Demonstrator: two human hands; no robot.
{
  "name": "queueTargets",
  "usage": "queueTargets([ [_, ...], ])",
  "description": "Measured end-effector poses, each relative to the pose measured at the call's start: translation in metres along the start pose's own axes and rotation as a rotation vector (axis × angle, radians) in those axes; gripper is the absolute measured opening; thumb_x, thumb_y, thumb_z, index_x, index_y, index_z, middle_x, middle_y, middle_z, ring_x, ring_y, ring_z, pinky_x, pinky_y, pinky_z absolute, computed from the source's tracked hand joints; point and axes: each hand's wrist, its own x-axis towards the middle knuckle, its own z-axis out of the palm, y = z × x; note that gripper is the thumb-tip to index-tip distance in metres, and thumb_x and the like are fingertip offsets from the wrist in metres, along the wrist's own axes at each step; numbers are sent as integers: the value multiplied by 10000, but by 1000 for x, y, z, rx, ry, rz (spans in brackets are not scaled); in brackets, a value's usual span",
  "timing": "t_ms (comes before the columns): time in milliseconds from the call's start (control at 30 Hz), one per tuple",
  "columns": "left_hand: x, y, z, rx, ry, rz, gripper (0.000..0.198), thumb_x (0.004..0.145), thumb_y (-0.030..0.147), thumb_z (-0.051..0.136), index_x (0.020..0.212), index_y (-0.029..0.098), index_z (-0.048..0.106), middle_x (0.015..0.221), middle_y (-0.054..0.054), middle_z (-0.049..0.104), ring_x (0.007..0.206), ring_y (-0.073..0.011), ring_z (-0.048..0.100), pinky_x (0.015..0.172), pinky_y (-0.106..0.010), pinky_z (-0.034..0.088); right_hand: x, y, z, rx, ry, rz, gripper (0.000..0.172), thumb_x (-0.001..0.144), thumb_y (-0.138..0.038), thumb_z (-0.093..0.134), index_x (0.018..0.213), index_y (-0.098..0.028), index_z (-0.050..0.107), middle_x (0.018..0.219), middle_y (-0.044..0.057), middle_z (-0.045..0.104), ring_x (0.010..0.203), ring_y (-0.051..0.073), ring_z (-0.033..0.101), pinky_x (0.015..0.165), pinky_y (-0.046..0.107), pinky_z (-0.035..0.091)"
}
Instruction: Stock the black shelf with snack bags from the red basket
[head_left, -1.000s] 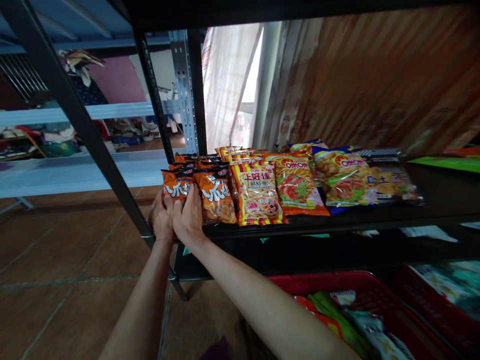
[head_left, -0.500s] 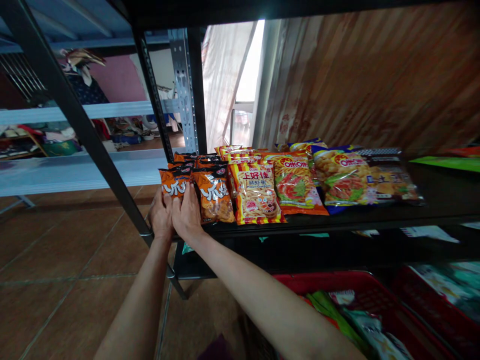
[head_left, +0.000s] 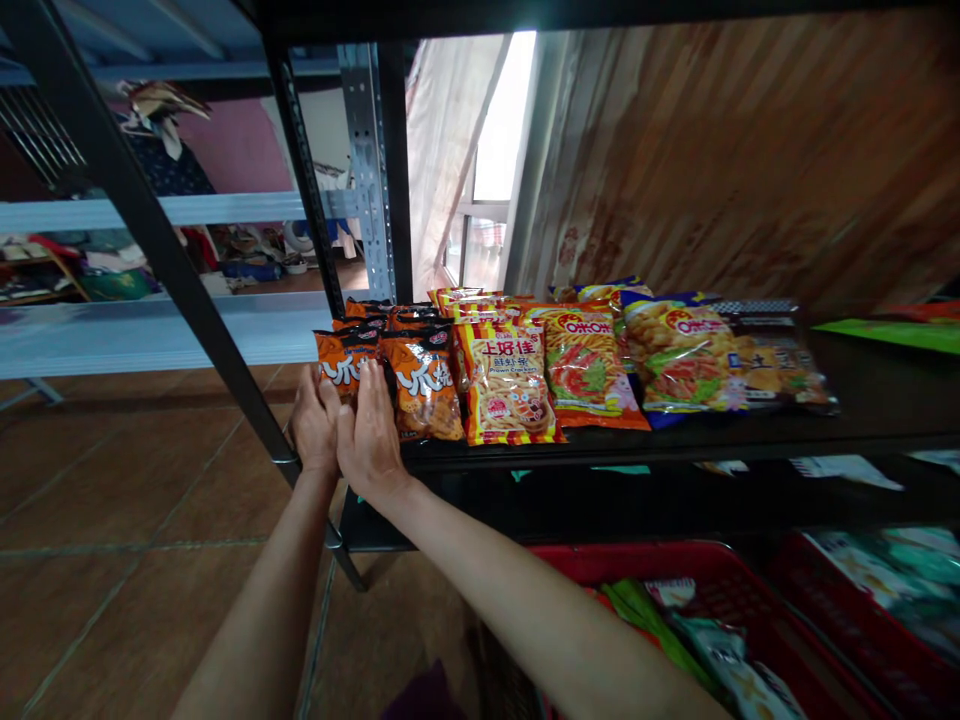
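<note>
At the left end of the black shelf, an orange-and-black snack bag stands upright, its lower part covered by my hands. My left hand lies along its left side, fingers stretched out. With straight fingers, my right hand reaches up over its right side, beside a second bag of the same snack. Both hands are open and sit close together, the fingertips seemingly touching the front bag. More orange bags stand behind. To the right is a yellow-and-red prawn cracker bag.
Farther right stand an orange noodle snack bag, a blue-and-yellow bag and a brown bag. A dark shelf post rises left of my hands. Below, red baskets hold packets.
My hands have drawn slightly back and down from the front orange bag, and the right fingers have straightened. The view has shifted a little; the bags keep their arrangement.
</note>
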Motion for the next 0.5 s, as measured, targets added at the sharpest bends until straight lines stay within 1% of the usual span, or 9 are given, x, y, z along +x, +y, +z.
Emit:
queueTargets([
  [100, -5, 0, 2, -3, 82, 98, 464, 913, 302, 347, 1290, 94, 519, 1256, -187, 614, 1149, -248, 595, 987, -371, 444, -11, -2, -19, -6, -3, -116, 562, 950, -296, 252, 1425, 3, 284, 1508, 214, 299, 1448, 220, 166, 1170, 458, 244],
  [200, -10, 3, 2, 1, 148, 203, 470, 920, 293, 328, 1292, 75, 515, 1299, -193, 582, 1218, -253, 544, 1031, -382, 414, -21, 0, -41, -25, 8, -195, 529, 955, -270, 267, 1452, -90, 249, 1516, 168, 302, 1448, 204, 170, 1161, 478, 267],
  [300, -11, 6, 1, -25, 182, 334, 452, 925, 282, 331, 1291, 88, 512, 1329, -181, 559, 1280, -242, 486, 1074, -393, 378, -27, 7, -61, -53, 29, -220, 523, 954, -244, 281, 1458, -114, 231, 1508, 167, 314, 1442, 201, 192, 1156, 481, 278],
  [400, -13, 9, -2, -27, 216, 431, 416, 926, 257, 342, 1261, 96, 529, 1323, -183, 559, 1313, -241, 447, 1093, -418, 357, -31, 16, -77, -70, 50, -221, 527, 950, -238, 295, 1465, -152, 218, 1511, 150, 315, 1436, 205, 213, 1148, 498, 285],
  [500, -27, 17, -7, -20, 239, 534, 377, 914, 209, 372, 1233, 102, 541, 1313, -188, 562, 1332, -248, 421, 1087, -442, 359, -33, 22, -91, -65, 64, -204, 524, 950, -248, 305, 1463, -181, 224, 1515, 136, 310, 1430, 209, 232, 1140, 509, 293],
])
